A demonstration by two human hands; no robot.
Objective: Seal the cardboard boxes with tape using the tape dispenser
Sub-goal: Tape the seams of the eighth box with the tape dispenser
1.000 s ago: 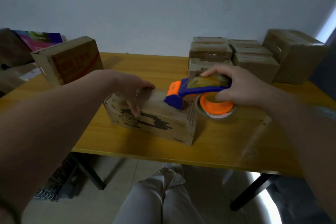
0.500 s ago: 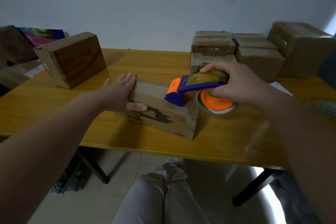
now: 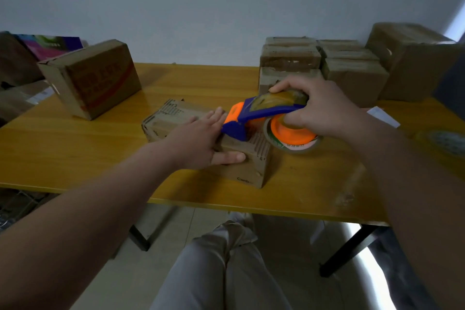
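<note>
A yellow wooden table (image 3: pixel 75 148) stands against the pale wall. A bright pink-and-purple book (image 3: pixel 50 45) sits at ten o'clock, a white paper slip (image 3: pixel 383 117) at three.

A plain pale grey-blue wall (image 3: pixel 226 7) fills the upper half of the view and meets the far edge of a yellow wood-grain bench (image 3: pixel 75 153) with a glossy top. The bench stands on black angled legs (image 3: pixel 344 251) over a floor (image 3: pixel 181 231) of light tiles. The room is dim, with a bright strip (image 3: pixel 457 22) at the upper right edge and a white glare patch (image 3: pixel 375 274) on the floor beside the right leg.
</note>
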